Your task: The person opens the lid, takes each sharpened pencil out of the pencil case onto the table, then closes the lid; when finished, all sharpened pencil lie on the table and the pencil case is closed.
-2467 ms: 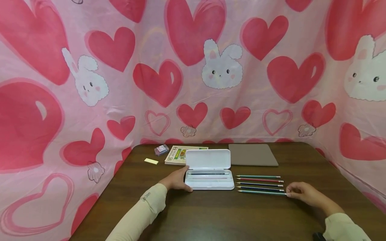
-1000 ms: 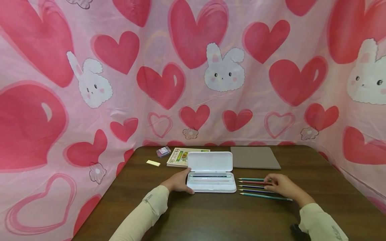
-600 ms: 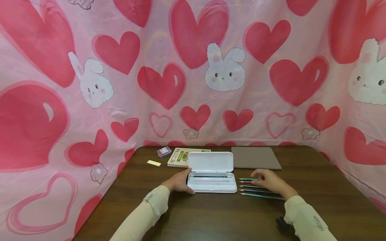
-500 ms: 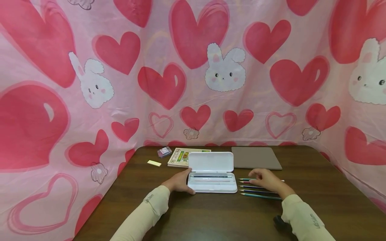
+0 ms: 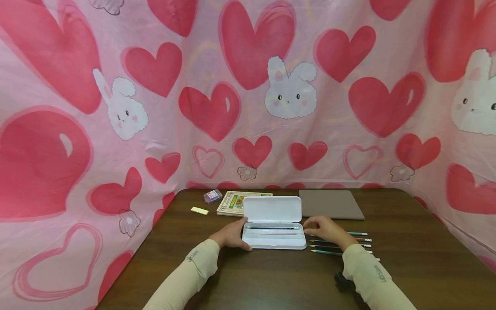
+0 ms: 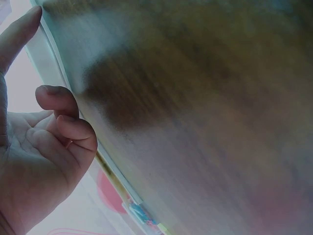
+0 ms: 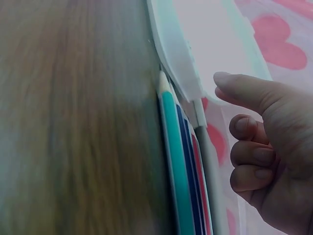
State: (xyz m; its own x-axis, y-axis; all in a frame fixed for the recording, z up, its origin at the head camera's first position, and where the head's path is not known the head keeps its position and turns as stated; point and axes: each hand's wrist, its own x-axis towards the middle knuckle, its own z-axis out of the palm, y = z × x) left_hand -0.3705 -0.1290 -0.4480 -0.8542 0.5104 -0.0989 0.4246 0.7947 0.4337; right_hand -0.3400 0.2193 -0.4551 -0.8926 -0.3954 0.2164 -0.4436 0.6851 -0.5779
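A white pencil case [image 5: 272, 210] stands with its lid up, and one dark pencil [image 5: 267, 228] lies in its back compartment. My left hand [image 5: 230, 234] holds the case's left end, thumb at the front corner and a finger near the hinge; some fingers are curled in the left wrist view. Close by the case's right end is my right hand [image 5: 325, 229], fingers loosely bent and nothing held; whether it touches the case I cannot tell. Several pencils, among them a teal pencil [image 7: 176, 161] and a red pencil [image 5: 364, 239], lie in a row, partly hidden under my right hand and forearm.
Behind the case lie a few booklets [image 5: 229, 204] and a flat grey-brown board [image 5: 331, 204]. To the left sit a small clear box [image 5: 212, 196] and a pale yellow block [image 5: 199, 210]. A heart-printed cloth [image 5: 217, 172] hangs around the dark wooden table [image 5: 267, 280].
My right hand has left the rubber end of the front pencil and moved left over the row to the case's right end. My left hand stays on the case. The view has shifted slightly.
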